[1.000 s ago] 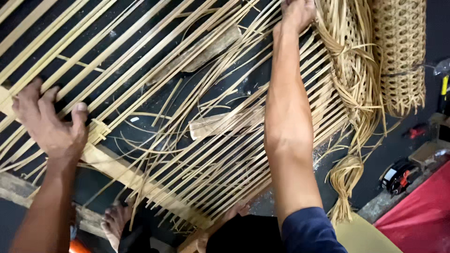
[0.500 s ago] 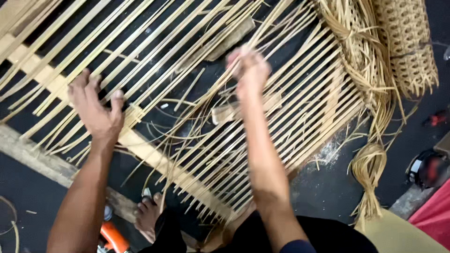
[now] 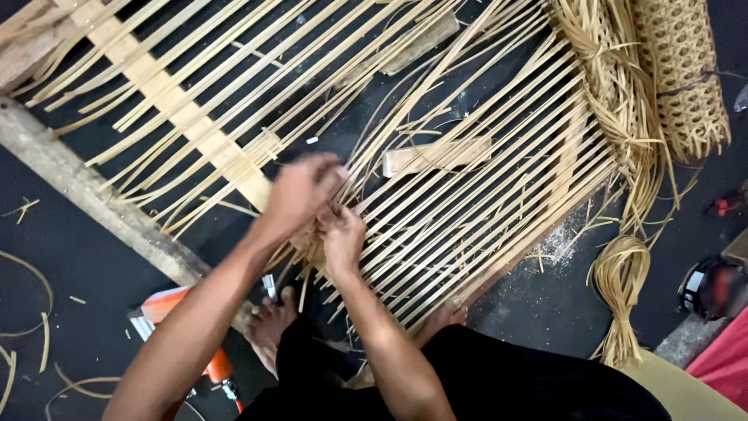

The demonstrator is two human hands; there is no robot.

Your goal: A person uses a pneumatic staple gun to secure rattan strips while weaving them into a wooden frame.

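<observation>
A wide mat of pale bamboo slats [image 3: 483, 203] lies on the dark floor, with a flat cross strip [image 3: 187, 132] running through it. My left hand [image 3: 300, 191] and my right hand [image 3: 343, 238] meet at the mat's near edge, both pinching thin loose strips [image 3: 405, 117] that trail up across the slats. The fingers are blurred by motion. A small wooden block [image 3: 432, 156] rests on the slats just right of my hands.
A bundle of rattan strands [image 3: 623, 140] and a roll of woven cane webbing [image 3: 686, 70] lie at the right. A wooden beam [image 3: 93, 203] runs along the left. An orange power tool [image 3: 187, 335] sits by my bare foot [image 3: 269, 327].
Both hands have come in toward my body and together; the right hand pulled back from the far slats, the left left the cross strip. The view shifted down.
</observation>
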